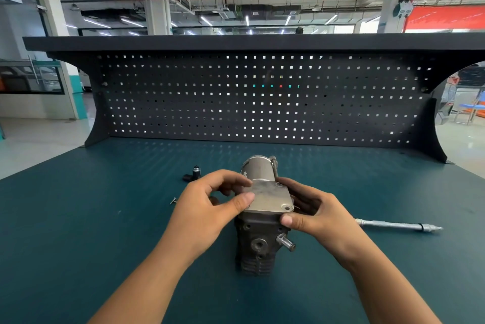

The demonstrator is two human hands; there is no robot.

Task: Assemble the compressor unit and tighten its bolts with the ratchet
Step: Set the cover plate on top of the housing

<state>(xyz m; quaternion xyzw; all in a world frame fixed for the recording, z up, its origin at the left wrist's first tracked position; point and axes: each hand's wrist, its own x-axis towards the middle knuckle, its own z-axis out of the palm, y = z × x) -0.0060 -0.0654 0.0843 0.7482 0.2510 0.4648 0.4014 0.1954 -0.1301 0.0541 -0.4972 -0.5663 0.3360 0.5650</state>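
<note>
The dark compressor body (pixel 258 242) lies on the green bench with a silver motor cylinder (pixel 258 167) at its far end. A flat grey cover plate (pixel 269 196) with bolt holes sits on top of the body. My left hand (pixel 212 205) pinches the plate's left edge with thumb and curled fingers. My right hand (pixel 312 211) grips the plate's right edge, thumb at its near corner. The ratchet (pixel 399 224) lies on the bench to the right, apart from both hands. A loose bolt (pixel 172 201) lies left of my left hand.
A small black fitting (pixel 193 174) stands on the bench behind my left hand. A dark pegboard back panel (pixel 262 98) with a shelf on top closes off the far side of the green bench (pixel 105 218). Workshop floor lies beyond both ends.
</note>
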